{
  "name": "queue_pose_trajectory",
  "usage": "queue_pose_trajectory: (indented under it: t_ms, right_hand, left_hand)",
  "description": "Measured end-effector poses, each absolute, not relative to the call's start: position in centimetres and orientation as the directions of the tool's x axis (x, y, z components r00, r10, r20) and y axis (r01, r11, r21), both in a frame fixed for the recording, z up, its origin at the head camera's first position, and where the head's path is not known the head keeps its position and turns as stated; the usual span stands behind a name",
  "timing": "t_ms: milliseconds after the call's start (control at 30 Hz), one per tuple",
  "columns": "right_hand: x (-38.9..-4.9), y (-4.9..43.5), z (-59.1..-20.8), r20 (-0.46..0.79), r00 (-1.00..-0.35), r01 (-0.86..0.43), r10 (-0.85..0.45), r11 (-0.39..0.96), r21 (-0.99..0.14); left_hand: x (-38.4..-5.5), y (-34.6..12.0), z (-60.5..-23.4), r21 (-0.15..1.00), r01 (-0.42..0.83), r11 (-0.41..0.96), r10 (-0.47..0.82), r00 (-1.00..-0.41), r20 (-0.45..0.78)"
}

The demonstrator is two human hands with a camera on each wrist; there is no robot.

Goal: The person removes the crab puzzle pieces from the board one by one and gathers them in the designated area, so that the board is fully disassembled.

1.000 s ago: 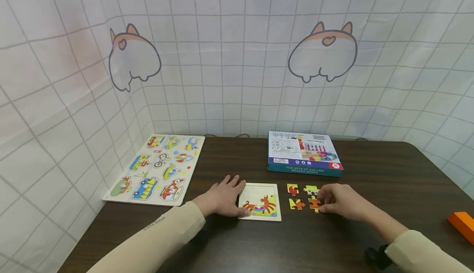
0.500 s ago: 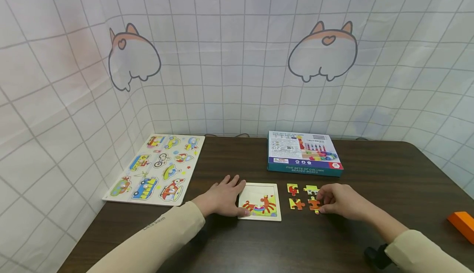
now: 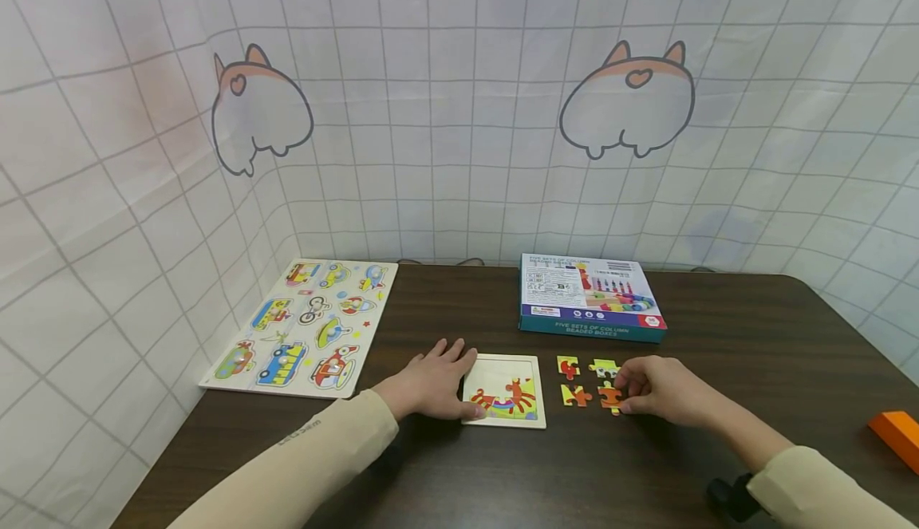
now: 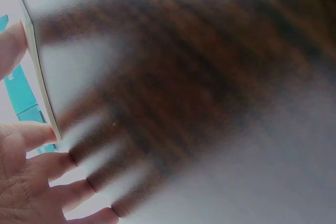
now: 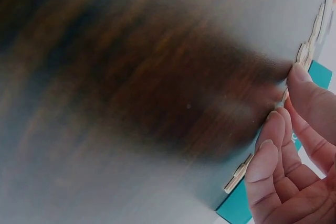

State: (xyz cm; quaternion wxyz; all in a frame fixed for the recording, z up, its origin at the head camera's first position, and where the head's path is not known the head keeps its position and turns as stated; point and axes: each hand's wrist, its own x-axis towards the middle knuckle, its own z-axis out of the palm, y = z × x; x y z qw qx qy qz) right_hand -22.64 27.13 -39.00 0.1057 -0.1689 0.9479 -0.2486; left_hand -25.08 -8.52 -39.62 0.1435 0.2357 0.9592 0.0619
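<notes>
My left hand lies flat with its fingers spread, along the left side of a small wooden puzzle tray. Its thumb rests on the tray's lower left corner. Orange animal legs and a rainbow show in the tray's lower half; the upper part is pale bare wood. In the head view, my right hand pinches the right edge of an orange puzzle piece with thumb and index finger. That piece lies on the table among a red one, a yellow one and an orange-yellow one.
A teal-edged boxed toy set lies behind the loose pieces on the dark table. A large peg board with vehicle pictures leans toward the left back. An orange block sits at the right edge.
The orange piece at my right fingertips has shifted very slightly, turning a little on the table. My left hand and the tray have kept their places.
</notes>
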Motion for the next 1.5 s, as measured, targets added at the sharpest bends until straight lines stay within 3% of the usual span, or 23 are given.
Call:
queue_pose_trajectory:
  t_ms: [667, 1000, 1267, 1500]
  right_hand:
    - [-23.0, 26.5, -38.6, -0.091, -0.929, -0.27, -0.358, 0.825, -0.497]
    - [-23.6, 19.7, -37.8, -0.06, -0.892, -0.347, -0.448, 0.765, -0.542]
    - [-24.4, 15.1, -38.2, -0.08, -0.867, -0.414, -0.493, 0.799, -0.436]
    - [-24.6, 14.1, -38.3, -0.112, -0.867, -0.405, -0.486, 0.817, -0.411]
  left_hand:
    - [-25.1, -8.5, -39.6, 0.185, 0.426, 0.885, 0.462, -0.85, -0.253]
    - [-25.1, -8.5, -39.5, 0.178, 0.437, 0.882, 0.47, -0.847, -0.248]
    - [-24.9, -8.4, -39.2, 0.176, 0.426, 0.888, 0.459, -0.851, -0.256]
    - [-25.0, -8.4, -39.3, 0.181, 0.425, 0.887, 0.46, -0.851, -0.255]
